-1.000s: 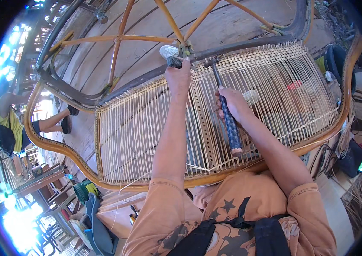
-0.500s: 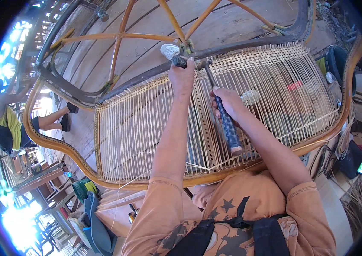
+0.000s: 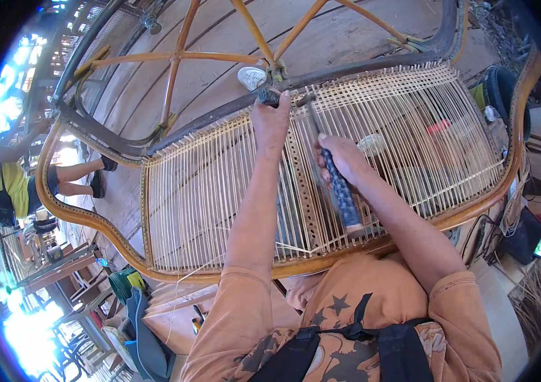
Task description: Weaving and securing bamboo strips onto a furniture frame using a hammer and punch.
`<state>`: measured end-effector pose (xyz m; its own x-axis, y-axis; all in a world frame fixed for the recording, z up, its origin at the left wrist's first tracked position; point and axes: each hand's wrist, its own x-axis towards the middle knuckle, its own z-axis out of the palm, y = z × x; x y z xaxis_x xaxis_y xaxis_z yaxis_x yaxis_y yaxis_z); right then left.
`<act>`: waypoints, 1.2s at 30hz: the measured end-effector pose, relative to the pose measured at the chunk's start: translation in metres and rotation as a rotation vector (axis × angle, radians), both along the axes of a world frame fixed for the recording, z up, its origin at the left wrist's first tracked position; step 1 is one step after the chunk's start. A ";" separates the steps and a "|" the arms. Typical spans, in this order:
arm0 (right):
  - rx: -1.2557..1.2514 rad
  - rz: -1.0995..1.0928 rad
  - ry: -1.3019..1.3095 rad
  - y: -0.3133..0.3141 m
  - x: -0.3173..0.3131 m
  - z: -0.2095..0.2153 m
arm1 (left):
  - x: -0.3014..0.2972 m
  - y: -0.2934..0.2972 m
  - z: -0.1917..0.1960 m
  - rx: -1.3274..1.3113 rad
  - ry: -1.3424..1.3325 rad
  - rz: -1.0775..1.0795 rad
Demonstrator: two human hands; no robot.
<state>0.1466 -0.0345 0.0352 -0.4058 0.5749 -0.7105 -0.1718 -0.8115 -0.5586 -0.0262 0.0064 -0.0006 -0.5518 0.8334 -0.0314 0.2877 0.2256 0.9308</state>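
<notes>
A wooden frame [image 3: 105,230] laced with pale cane strands [image 3: 200,191] lies across in front of me. My left hand [image 3: 270,124] is closed in a fist at the far rail, around a short dark, rough-looking thing [image 3: 268,97]. Its lower end is hidden by my fingers, and its kind is unclear. In my right hand [image 3: 342,158] is a hammer [image 3: 345,200] with a dark blue patterned grip. The hammer's head reaches the far rail just right of my left fist. Under both hands runs a centre bar [image 3: 305,204] with a row of holes.
Beyond the weaving are a dark curved rail [image 3: 207,124] and orange-brown poles [image 3: 219,56]. A white shoe [image 3: 251,77] stands near the joint. Another person [image 3: 12,184] is at the far left. Green-and-blue bundled things [image 3: 133,312] lie lower left; cane coils [image 3: 518,207] hang at right.
The hammer's head has dropped slightly and moved a little left, toward my left fist. My left hand stays almost in place. The person at the far left has shifted posture.
</notes>
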 end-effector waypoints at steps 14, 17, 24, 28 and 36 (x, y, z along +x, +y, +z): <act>0.051 0.061 0.000 -0.004 0.009 -0.002 | 0.002 -0.008 0.002 0.026 -0.006 -0.005; 0.080 0.097 -0.022 -0.003 0.009 -0.004 | 0.006 -0.007 0.012 -0.037 0.057 0.006; 0.084 0.032 0.001 0.004 0.009 0.001 | -0.005 -0.009 0.010 0.016 -0.245 0.106; 0.068 0.008 -0.007 0.001 0.001 0.001 | -0.004 -0.009 0.005 0.005 -0.078 0.025; 0.054 -0.027 -0.007 -0.003 -0.010 -0.006 | -0.006 -0.005 -0.011 0.071 0.033 0.021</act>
